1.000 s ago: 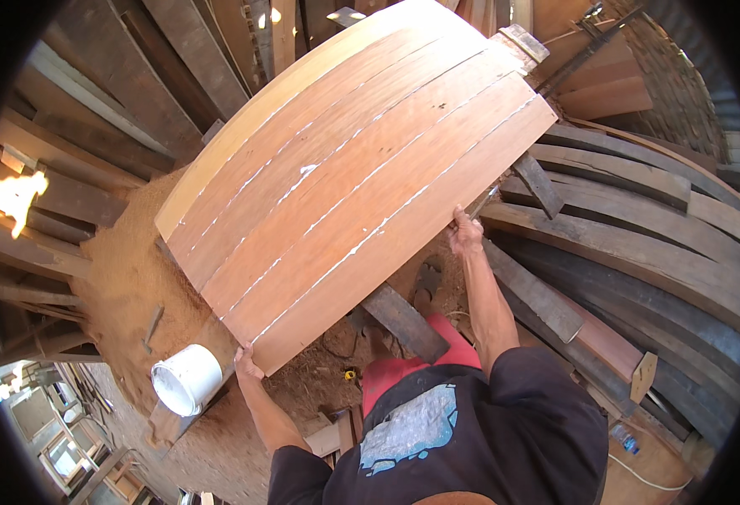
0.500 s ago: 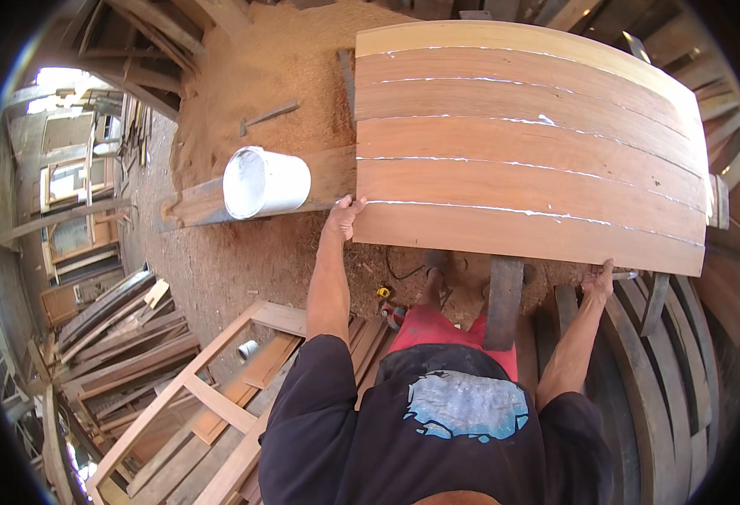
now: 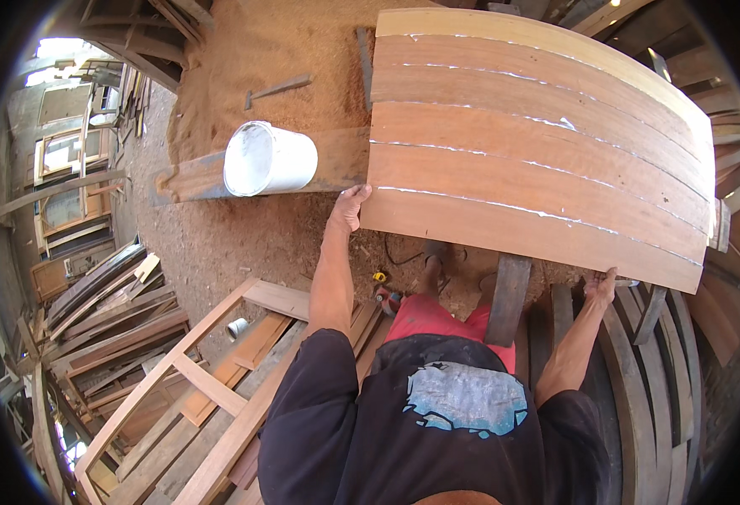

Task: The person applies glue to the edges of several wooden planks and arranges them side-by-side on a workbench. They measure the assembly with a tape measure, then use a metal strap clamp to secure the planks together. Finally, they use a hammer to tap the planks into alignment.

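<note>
A wide wooden panel of several boards laid edge to edge spreads out in front of me. White glue-like lines run along its seams, with a small white blob on one board. My left hand grips the panel's near left corner, thumb on top and fingers curled at the edge. At the near edge toward the right, my right hand is closed around the rim, its fingers partly hidden beneath. Left of the panel, a white bucket smeared white inside stands on a dark plank.
A hammer lies on the sawdust. A dark beam juts out under the panel toward me. A wooden frame rests at lower left beside stacked boards. Curved timbers stand at right; a yellow tape measure lies on the ground.
The panel has turned slightly, its near right corner now closer to me and its left end farther away. Both hands stay on it. The whole view has shifted a little.
</note>
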Tool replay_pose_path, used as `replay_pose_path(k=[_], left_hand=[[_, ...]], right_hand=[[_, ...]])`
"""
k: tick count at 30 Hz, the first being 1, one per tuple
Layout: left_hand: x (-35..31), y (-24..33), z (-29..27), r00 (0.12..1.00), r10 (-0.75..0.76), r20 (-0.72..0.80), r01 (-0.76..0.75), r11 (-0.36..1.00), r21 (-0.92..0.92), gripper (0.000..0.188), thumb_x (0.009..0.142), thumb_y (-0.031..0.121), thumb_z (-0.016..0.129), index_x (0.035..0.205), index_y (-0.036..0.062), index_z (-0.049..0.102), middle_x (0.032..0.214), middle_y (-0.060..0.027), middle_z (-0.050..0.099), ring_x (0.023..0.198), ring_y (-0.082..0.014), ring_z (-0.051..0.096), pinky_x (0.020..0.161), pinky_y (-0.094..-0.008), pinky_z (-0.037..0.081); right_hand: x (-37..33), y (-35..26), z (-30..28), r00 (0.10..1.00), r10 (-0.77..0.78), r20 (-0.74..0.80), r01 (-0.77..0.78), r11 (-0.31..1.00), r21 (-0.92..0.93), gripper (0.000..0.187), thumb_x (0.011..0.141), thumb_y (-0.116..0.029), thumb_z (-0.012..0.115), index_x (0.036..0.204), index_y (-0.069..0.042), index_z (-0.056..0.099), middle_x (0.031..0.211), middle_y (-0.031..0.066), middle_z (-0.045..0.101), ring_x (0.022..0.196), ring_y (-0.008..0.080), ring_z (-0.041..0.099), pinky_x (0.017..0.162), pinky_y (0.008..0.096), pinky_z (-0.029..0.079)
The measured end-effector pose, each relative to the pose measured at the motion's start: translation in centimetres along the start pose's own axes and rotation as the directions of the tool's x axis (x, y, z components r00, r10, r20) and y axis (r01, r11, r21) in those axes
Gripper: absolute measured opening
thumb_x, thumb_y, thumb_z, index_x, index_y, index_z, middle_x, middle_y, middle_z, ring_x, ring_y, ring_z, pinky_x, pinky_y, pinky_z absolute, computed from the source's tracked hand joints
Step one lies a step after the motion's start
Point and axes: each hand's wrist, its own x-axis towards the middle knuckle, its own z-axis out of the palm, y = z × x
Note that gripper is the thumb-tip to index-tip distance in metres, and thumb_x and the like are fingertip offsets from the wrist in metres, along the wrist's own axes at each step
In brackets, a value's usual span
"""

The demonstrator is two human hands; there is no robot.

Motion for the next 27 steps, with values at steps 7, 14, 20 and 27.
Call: replay_pose_path(k=[7,14,20,27], left_hand=[[0.1,0.0,0.5,0.998,0.015,-0.062,-0.012,0.998,0.058,0.042,0.085,0.025,0.076,0.117,0.0018,0.061,0.114,-0.0096,0.065,0.11,-0.0225,0.06,0.094,-0.044,0.048],[-0.1,0.0,0.6,0.995,0.004,-0.103,-0.001,1.0,0.025,0.04,0.085,0.023,0.076,0.117,0.0021,0.062,0.114,-0.0081,0.066,0.111,-0.0219,0.059,0.095,-0.0444,0.047],[1.8,1.0,-0.3,1.0,0.011,-0.002,-0.011,0.986,0.167,0.037,0.089,0.02,0.071,0.119,-0.0005,0.062,0.112,-0.0102,0.068,0.103,-0.0228,0.064,0.094,-0.0429,0.049],[3.5,2.0,-3.1,0.986,-0.043,-0.16,0.11,0.892,0.438,0.063,0.09,0.023,0.069,0.142,-0.0025,0.044,0.143,-0.0166,0.05,0.129,-0.0299,0.048,0.104,-0.0512,0.038]], right_hand=[[-0.2,-0.1,-0.7,0.998,0.051,0.033,-0.051,0.998,-0.021,0.026,0.097,-0.034,0.063,0.096,-0.008,0.066,0.085,0.0004,0.065,0.086,0.0181,0.064,0.083,0.0366,0.057],[-0.2,0.8,-1.1,0.998,0.039,-0.049,-0.042,0.997,-0.064,0.04,0.091,-0.038,0.069,0.118,-0.009,0.061,0.106,0.0048,0.066,0.102,0.0215,0.061,0.096,0.0415,0.047],[-1.2,1.4,-0.4,0.995,0.02,-0.095,-0.029,0.995,-0.093,0.044,0.089,-0.041,0.072,0.115,-0.007,0.061,0.102,0.0061,0.066,0.096,0.0209,0.061,0.089,0.0376,0.048],[-11.6,0.3,5.2,0.929,-0.07,-0.364,0.045,0.996,-0.076,0.056,0.085,-0.055,0.071,0.093,-0.003,0.051,0.073,0.0032,0.057,0.053,0.0141,0.048,0.046,0.0291,0.041]])
